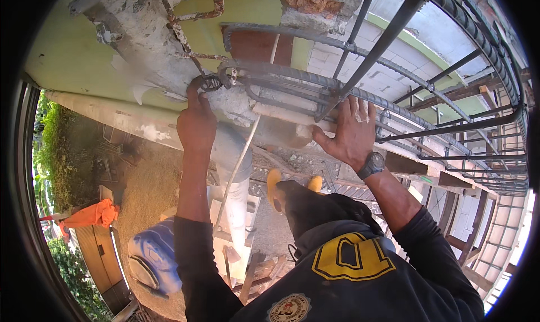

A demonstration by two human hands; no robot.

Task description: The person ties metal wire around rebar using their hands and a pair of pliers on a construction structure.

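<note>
My left hand point(197, 122) is raised beside the broken concrete column point(160, 52), its fingers closed at a small loop of dark tie wire point(211, 83). The loop sits where a rusty rebar point(181, 34) meets the hooked end of a ribbed steel bar point(270, 70). Farther right, my right hand point(351, 132) rests with fingers apart against the long bars of a rebar cage point(388, 103), near a dark cross bar point(374, 57). Its thumb stretches toward a pale rounded lump point(304, 135). My right fingertips are partly hidden among the bars.
A thin pale rod point(247, 144) slants down past my left forearm. Far below are a blue drum point(157, 254), a sand heap point(147, 187), an orange cloth point(93, 214) and scattered timber point(264, 277). The rebar cage curves along the right side; brickwork point(315, 4) juts out above.
</note>
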